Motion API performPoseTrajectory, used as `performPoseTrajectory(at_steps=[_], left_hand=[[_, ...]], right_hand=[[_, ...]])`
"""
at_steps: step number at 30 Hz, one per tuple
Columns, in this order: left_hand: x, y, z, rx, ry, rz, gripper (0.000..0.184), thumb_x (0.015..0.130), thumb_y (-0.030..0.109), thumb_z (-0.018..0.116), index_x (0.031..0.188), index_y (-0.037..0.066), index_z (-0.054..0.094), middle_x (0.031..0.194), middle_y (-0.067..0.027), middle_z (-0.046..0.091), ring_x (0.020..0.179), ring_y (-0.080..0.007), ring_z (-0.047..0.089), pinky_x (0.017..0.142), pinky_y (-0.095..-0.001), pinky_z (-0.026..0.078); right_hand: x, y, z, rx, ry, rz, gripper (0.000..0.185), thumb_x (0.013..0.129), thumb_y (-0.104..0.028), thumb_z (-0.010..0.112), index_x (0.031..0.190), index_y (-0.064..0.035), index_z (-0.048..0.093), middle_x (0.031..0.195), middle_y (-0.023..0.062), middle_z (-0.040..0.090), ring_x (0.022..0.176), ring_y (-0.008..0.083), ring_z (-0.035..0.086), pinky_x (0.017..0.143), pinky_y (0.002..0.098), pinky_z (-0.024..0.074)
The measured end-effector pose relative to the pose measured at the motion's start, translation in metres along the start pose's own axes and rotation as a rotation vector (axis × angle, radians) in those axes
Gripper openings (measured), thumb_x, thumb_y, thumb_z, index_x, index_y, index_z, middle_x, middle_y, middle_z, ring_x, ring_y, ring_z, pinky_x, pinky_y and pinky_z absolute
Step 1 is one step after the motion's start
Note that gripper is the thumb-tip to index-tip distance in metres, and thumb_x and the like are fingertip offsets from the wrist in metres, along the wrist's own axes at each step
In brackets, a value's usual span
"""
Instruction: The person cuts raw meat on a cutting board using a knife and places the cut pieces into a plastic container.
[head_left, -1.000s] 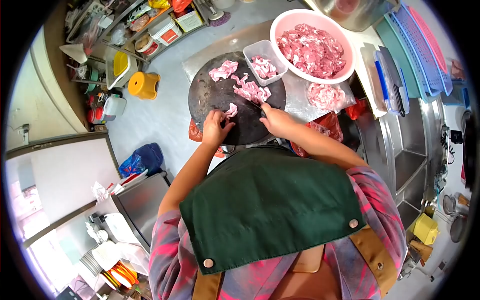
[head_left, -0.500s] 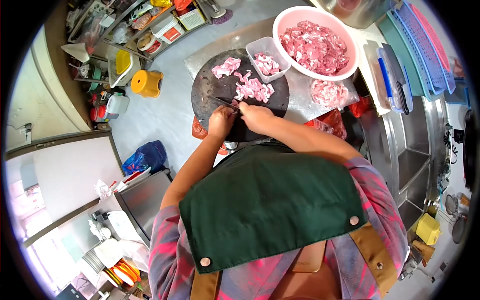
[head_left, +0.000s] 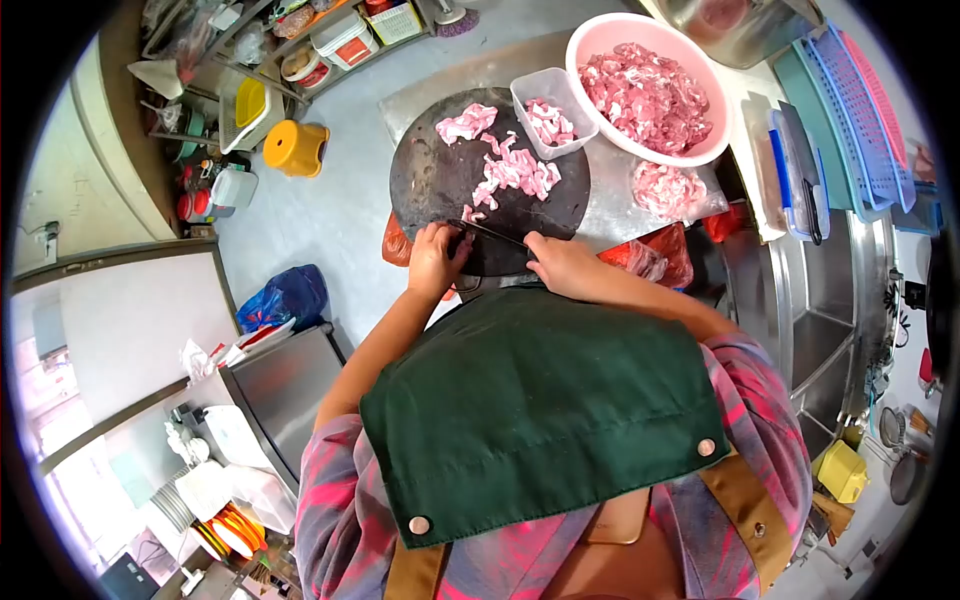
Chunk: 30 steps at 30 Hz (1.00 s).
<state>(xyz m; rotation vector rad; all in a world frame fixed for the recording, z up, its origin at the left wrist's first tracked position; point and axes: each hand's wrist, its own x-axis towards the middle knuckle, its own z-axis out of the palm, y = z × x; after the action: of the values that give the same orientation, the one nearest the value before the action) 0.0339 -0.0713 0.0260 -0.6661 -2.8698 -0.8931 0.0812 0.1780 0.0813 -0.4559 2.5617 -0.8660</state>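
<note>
Knife [head_left: 497,236] fills right hand [head_left: 562,264]; left hand [head_left: 434,260], near its tip, has unclear grip; bucket label [head_left: 352,52] illegible.

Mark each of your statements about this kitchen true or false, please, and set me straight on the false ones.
1. The right hand holds a knife. True.
2. The cutting board is square. False: it is round.
3. A clear tub sits beside the pink basin. True.
4. The tub is empty. False: pieces of meat are in it.
5. The yellow stool stands on the floor. True.
</note>
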Motion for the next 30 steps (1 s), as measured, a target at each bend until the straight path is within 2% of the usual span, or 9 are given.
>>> performPoseTrajectory(at_steps=[2,10,13,18,22,25,26,29,30], left_hand=[[0.004,-0.006,0.009,-0.047,-0.005,-0.018,0.012,0.078,0.016,0.068,0.077,0.004,0.066,0.088,-0.0075,0.062,0.083,-0.0302,0.058,0.073,-0.0377,0.049],[0.013,-0.016,0.014,-0.079,-0.093,0.029,0.012,0.074,0.014,0.069,0.078,0.003,0.066,0.084,-0.0120,0.063,0.077,-0.0271,0.064,0.069,-0.0373,0.051],[0.012,0.010,0.001,-0.078,0.047,-0.297,0.014,0.073,0.014,0.070,0.078,0.004,0.063,0.082,-0.0118,0.062,0.073,-0.0282,0.062,0.066,-0.0380,0.050],[0.020,-0.002,0.006,-0.008,-0.008,-0.307,0.024,0.073,0.016,0.073,0.073,0.002,0.054,0.071,-0.0146,0.058,0.067,-0.0349,0.058,0.063,-0.0419,0.048],[0.047,0.002,0.018,-0.167,-0.015,-0.441,0.030,0.074,0.020,0.076,0.072,0.002,0.052,0.062,-0.0117,0.058,0.057,-0.0246,0.059,0.056,-0.0362,0.047],[0.069,0.017,0.025,-0.328,0.044,-0.370,0.028,0.074,0.018,0.075,0.073,0.001,0.053,0.062,-0.0100,0.059,0.058,-0.0241,0.061,0.057,-0.0358,0.049],[0.075,0.019,0.022,-0.436,-0.117,-0.571,0.026,0.073,0.017,0.075,0.078,0.000,0.056,0.072,-0.0116,0.063,0.066,-0.0231,0.063,0.062,-0.0347,0.050],[0.070,-0.008,0.039,-0.277,0.000,-0.120,0.029,0.071,0.016,0.076,0.087,-0.001,0.058,0.093,-0.0148,0.064,0.078,-0.0229,0.064,0.069,-0.0348,0.051],[0.066,-0.005,0.035,-0.252,0.041,-0.121,0.030,0.070,0.015,0.077,0.089,0.000,0.060,0.102,-0.0148,0.060,0.083,-0.0235,0.062,0.072,-0.0355,0.051]], right_hand=[[0.004,-0.003,0.000,-0.010,-0.014,-0.009,0.023,0.089,-0.019,0.052,0.099,-0.0025,0.040,0.083,0.0228,0.061,0.079,0.0415,0.061,0.065,0.0522,0.0461],[0.090,-0.036,0.018,0.022,0.024,0.010,0.017,0.089,-0.014,0.049,0.099,-0.0019,0.044,0.086,0.0234,0.063,0.084,0.0414,0.062,0.068,0.0502,0.0472],[0.056,-0.024,0.008,0.013,-0.024,0.013,0.017,0.089,-0.015,0.049,0.099,-0.0020,0.044,0.088,0.0237,0.063,0.084,0.0419,0.062,0.069,0.0509,0.0468],[0.015,0.008,-0.006,0.031,0.003,0.180,0.027,0.090,-0.023,0.054,0.104,-0.0034,0.041,0.093,0.0225,0.063,0.090,0.0414,0.061,0.074,0.0505,0.0467],[0.024,0.021,-0.017,0.039,0.142,0.267,0.032,0.089,-0.023,0.056,0.109,-0.0032,0.042,0.095,0.0234,0.063,0.091,0.0416,0.060,0.076,0.0497,0.0469],[0.022,0.020,-0.023,0.041,0.168,0.253,0.032,0.089,-0.023,0.056,0.110,-0.0029,0.042,0.096,0.0234,0.062,0.091,0.0418,0.060,0.075,0.0499,0.0466],[0.020,0.020,-0.026,0.039,0.174,0.248,0.032,0.089,-0.023,0.055,0.109,-0.0029,0.042,0.096,0.0233,0.062,0.091,0.0418,0.060,0.075,0.0500,0.0465],[0.013,0.013,-0.032,0.074,0.197,0.245,0.032,0.089,-0.023,0.055,0.110,-0.0032,0.041,0.096,0.0235,0.062,0.091,0.0418,0.059,0.074,0.0505,0.0461],[0.010,0.010,-0.034,0.068,0.200,0.230,0.031,0.089,-0.023,0.055,0.109,-0.0033,0.041,0.096,0.0234,0.062,0.090,0.0416,0.060,0.074,0.0504,0.0463]])
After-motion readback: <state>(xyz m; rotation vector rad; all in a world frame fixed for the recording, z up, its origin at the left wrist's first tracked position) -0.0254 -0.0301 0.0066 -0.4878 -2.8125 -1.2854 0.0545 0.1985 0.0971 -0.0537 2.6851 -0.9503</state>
